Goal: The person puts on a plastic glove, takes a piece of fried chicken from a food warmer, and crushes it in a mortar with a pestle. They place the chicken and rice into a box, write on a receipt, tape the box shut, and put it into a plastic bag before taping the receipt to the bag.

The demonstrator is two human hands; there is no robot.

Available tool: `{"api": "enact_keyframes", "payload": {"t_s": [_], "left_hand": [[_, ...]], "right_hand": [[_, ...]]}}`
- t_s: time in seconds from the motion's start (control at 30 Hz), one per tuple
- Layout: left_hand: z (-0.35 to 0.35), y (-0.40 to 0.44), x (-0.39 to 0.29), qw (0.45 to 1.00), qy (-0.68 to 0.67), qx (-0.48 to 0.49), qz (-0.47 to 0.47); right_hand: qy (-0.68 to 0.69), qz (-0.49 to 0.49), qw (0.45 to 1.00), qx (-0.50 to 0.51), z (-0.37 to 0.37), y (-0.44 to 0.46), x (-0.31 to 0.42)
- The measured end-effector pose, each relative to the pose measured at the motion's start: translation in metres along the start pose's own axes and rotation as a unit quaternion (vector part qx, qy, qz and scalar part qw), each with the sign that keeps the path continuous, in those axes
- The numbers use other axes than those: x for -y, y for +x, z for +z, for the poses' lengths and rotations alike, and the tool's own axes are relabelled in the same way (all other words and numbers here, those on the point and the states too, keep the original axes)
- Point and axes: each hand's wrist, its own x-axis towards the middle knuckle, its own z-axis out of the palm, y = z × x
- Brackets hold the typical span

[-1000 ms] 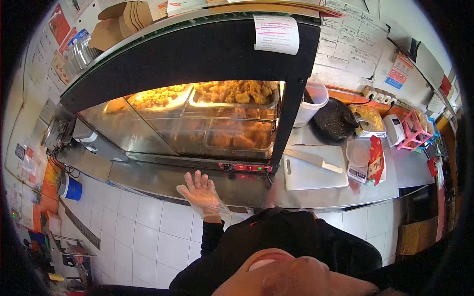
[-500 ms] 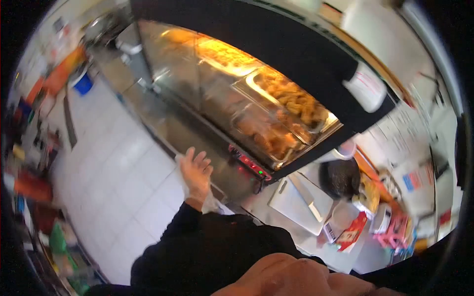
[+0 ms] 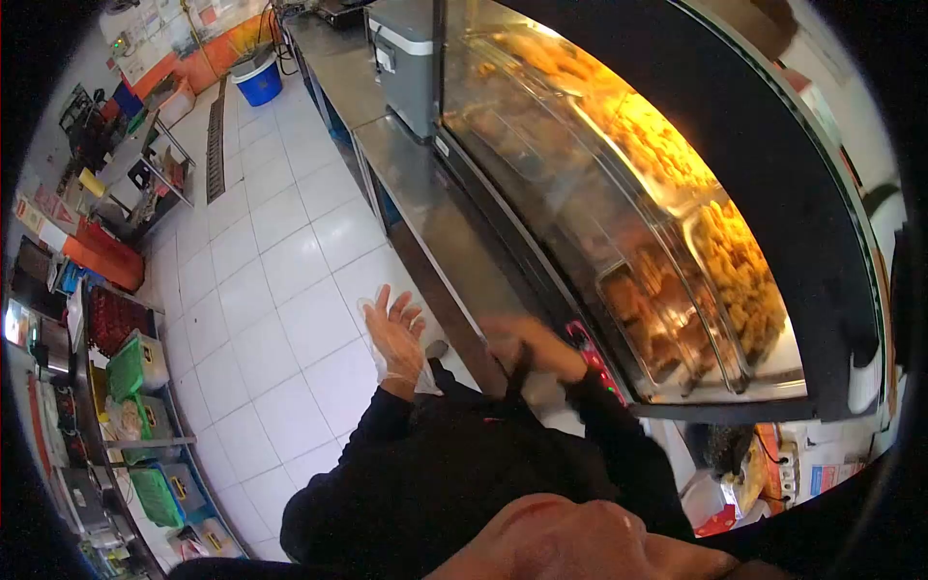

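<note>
Over the white tiled floor, my left hand (image 3: 398, 336) is raised in a clear plastic glove, its fingers apart and nothing in it. My right hand (image 3: 532, 343) is blurred by motion above the steel counter (image 3: 440, 217), beside the red control panel (image 3: 594, 360) of the food warmer. Its fingers are smeared, so their pose is unclear. Behind the warmer's glass, a tray of browned fried pieces (image 3: 652, 309) lies below and fried food (image 3: 739, 275) lies on the upper level under a warm light.
A grey cool box (image 3: 401, 68) stands on the counter past the warmer. On the floor at the back is a blue bucket (image 3: 259, 79). Green-lidded containers (image 3: 145, 367) fill a shelf at left. A black mortar (image 3: 720, 447) is at lower right.
The view has swung left, bringing in more floor and the left shelf. My right hand has come into view over the counter. My left hand stays raised and open.
</note>
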Motion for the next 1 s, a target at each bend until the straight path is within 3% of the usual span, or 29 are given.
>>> {"api": "enact_keyframes", "payload": {"t_s": [0.03, 0.07, 0.13, 0.2, 0.23, 0.3, 0.33, 0.4, 0.43, 0.5, 0.6, 0.73, 0.9, 0.93, 1.0], "left_hand": [[0.004, 0.023, -0.011, 1.0, 0.0, -0.019, -0.001], [0.007, 0.04, -0.023, 1.0, -0.009, -0.013, 0.002], [0.018, 0.083, -0.049, 0.999, -0.015, 0.008, 0.037], [0.037, 0.11, -0.072, 0.995, -0.003, 0.017, 0.1], [0.045, 0.128, -0.078, 0.996, 0.002, 0.017, 0.093], [0.063, 0.161, -0.092, 0.988, -0.009, 0.075, 0.135], [0.077, 0.176, -0.094, 0.988, 0.002, 0.083, 0.129], [0.104, 0.199, -0.088, 0.989, -0.008, 0.117, 0.093], [0.12, 0.204, -0.085, 0.989, 0.002, 0.12, 0.084], [0.154, 0.211, -0.079, 0.986, 0.006, 0.16, 0.047], [0.187, 0.224, -0.075, 0.969, 0.053, 0.231, 0.063], [0.219, 0.235, -0.083, 0.947, 0.092, 0.296, 0.083], [0.244, 0.279, -0.076, 0.912, 0.175, 0.347, 0.133], [0.253, 0.292, -0.066, 0.837, 0.284, 0.409, 0.229], [0.272, 0.301, -0.047, 0.735, 0.383, 0.463, 0.315]], "right_hand": [[-0.142, -0.062, 0.985, -0.082, -0.033, 0.06, 0.056], [-0.228, -0.095, 0.96, -0.136, -0.052, 0.106, 0.063], [-0.408, -0.152, 0.861, -0.264, -0.085, 0.191, 0.081], [-0.568, -0.205, 0.75, -0.268, -0.124, 0.266, 0.061], [-0.568, -0.197, 0.752, -0.269, -0.145, 0.29, 0.048], [-0.744, -0.108, 0.624, -0.214, -0.178, 0.314, 0.025], [-0.742, -0.096, 0.625, -0.222, -0.184, 0.313, 0.022], [-0.817, 0.021, 0.56, -0.137, -0.192, 0.307, 0.017], [-0.813, 0.034, 0.564, -0.139, -0.192, 0.301, 0.019], [-0.846, 0.029, 0.516, -0.132, -0.188, 0.285, 0.026], [-0.827, 0.069, 0.544, -0.126, -0.18, 0.249, 0.031], [-0.69, 0.143, 0.68, -0.204, -0.155, 0.186, 0.062], [-0.634, 0.212, 0.698, -0.258, -0.125, 0.115, 0.105], [-0.625, 0.194, 0.699, -0.287, -0.122, 0.103, 0.112], [-0.616, 0.181, 0.697, -0.318, -0.108, 0.084, 0.122]]}}
